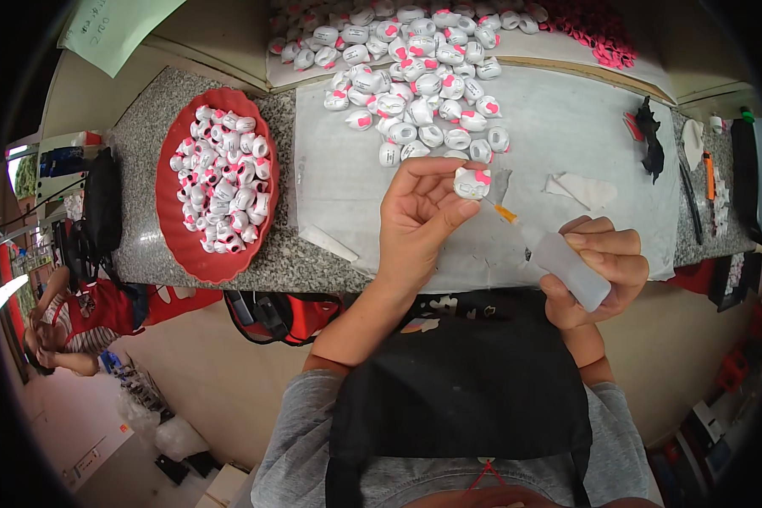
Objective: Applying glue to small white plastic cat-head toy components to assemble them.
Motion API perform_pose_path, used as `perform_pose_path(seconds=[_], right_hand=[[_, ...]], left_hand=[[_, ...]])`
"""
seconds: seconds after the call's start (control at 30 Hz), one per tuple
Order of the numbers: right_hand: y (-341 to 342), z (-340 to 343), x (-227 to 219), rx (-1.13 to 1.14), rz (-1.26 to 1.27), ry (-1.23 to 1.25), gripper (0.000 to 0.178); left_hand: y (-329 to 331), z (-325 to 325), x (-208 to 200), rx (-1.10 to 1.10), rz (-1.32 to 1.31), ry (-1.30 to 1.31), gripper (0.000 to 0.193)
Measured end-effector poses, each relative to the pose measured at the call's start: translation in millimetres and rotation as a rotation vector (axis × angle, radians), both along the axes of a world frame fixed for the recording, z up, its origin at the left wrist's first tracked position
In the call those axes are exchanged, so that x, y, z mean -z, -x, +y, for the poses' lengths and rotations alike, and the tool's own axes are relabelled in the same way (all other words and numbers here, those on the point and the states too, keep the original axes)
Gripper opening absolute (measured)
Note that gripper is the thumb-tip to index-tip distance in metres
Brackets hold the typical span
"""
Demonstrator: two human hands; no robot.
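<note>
Between the thumb and fingers of my left hand (419, 207) is a small white cat-head piece (471, 184) with a pink bow. My right hand (605, 262) grips a translucent white squeeze bottle (573, 273), tilted up toward the left. From its top runs a thin needle tip with an orange hub (505, 213). The needle's end is at the lower edge of the cat-head piece; whether it touches I cannot tell. Just beyond my left hand lies a heap of similar white and pink cat-head pieces (427, 85).
A red scalloped tray (171, 216) full of white and pink pieces stands at the left. Pink parts (597, 34) are piled at the far right. White scraps (586, 190), a black cloth scrap (648, 140) and an orange-handled tool (709, 176) lie to the right. Another person (76, 326) sits at far left.
</note>
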State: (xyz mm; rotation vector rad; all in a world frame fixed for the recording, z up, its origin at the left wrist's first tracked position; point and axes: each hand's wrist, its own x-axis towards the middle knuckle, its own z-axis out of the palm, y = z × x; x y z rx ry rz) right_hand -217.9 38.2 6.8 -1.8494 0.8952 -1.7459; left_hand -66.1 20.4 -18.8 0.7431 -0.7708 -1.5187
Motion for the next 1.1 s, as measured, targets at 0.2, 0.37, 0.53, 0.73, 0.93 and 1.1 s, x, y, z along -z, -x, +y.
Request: perform_pose_path(seconds=[0.2,0.37,0.53,0.73,0.93,1.1], right_hand=[[2,1,1,-0.051,-0.039,-0.026,0.048],[1,1,1,-0.021,-0.035,-0.016,0.048],[-4,1,2,-0.004,-0.041,-0.014,0.042],[-5,2,-1,0.005,-0.024,-0.024,0.037],[-1,2,0,-0.002,-0.026,-0.016,0.039],[26,-7,-7,0.113,-0.045,-0.126,0.028]], left_hand=[[0,1,-2,0.031,0.003,0.034,0.032],[0,1,-1,0.033,-0.025,0.053,0.031],[2,3,4,-0.03,-0.238,0.188,0.031],[0,3,4,-0.047,-0.438,0.271,0.03],[-1,2,4,-0.06,-0.484,0.344,0.03],[2,2,-3,-0.087,-0.202,0.116,0.031]])
